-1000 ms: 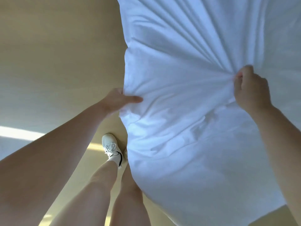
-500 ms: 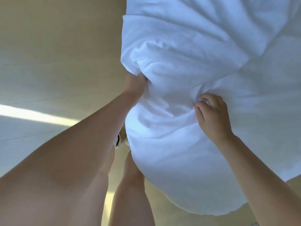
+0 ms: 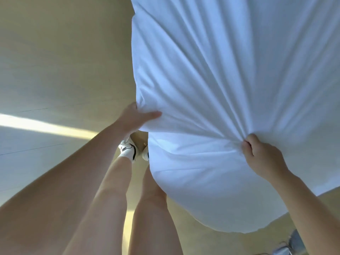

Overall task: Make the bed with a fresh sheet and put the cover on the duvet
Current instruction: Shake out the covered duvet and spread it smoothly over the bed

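Note:
A big white duvet in its white cover (image 3: 211, 89) hangs in front of me, filling the upper right of the head view, with taut folds fanning up from my hands. My left hand (image 3: 136, 118) grips its left edge, thumb lying across the front of the cloth. My right hand (image 3: 261, 155) pinches a bunch of the fabric lower right, fingers curled into it. The lower end of the duvet bulges out below both hands. The bed itself is out of sight.
Pale wooden floor (image 3: 55, 70) stretches to the left, crossed by a strip of sunlight (image 3: 46, 126). My legs and white shoes (image 3: 128, 150) stand just left of the hanging cloth. A blue-grey item (image 3: 292, 243) lies on the floor at the bottom right.
The duvet was bunched up half a second ago with my hands close together; now my hands have spread apart and the cloth is stretched out into long folds again.

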`<state>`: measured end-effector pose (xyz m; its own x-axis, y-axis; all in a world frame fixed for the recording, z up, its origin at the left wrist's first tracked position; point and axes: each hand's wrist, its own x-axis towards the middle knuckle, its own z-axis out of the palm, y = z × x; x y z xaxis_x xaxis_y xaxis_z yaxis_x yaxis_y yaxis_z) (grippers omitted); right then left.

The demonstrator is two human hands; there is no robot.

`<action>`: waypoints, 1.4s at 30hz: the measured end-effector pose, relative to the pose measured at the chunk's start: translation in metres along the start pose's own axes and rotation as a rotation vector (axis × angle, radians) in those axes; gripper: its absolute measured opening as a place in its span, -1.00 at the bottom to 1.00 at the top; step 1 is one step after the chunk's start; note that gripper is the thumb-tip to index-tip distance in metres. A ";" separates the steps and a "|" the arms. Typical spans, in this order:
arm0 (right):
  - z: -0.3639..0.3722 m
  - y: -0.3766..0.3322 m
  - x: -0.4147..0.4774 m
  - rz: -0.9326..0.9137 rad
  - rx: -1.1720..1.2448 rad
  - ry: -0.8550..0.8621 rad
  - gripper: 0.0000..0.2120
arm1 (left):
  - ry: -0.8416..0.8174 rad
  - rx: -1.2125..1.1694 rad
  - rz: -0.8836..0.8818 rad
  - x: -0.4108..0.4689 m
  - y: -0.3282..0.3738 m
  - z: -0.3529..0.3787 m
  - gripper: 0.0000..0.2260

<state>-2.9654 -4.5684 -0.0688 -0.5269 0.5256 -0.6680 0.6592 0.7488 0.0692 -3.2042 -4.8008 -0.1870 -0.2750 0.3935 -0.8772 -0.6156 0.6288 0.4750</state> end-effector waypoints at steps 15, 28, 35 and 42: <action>0.041 -0.023 0.021 0.048 0.042 0.274 -0.85 | 0.211 -0.062 0.243 0.007 0.000 0.075 -0.64; 0.116 0.014 -0.046 -0.439 -0.162 0.497 -0.42 | -0.166 -0.249 -0.251 -0.002 -0.131 0.098 -0.62; 0.146 0.023 -0.026 -0.574 -0.090 0.712 -0.70 | 0.044 -0.190 -0.017 -0.021 -0.153 0.147 -0.54; 0.132 0.016 -0.027 -0.710 0.048 0.778 -0.92 | 0.248 0.016 0.247 -0.066 -0.153 0.128 -0.71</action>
<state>-2.8697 -4.6245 -0.1474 -0.9881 0.0997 0.1169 0.0760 0.9784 -0.1922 -2.9970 -4.8370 -0.1930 -0.5865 0.3609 -0.7251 -0.4973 0.5462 0.6741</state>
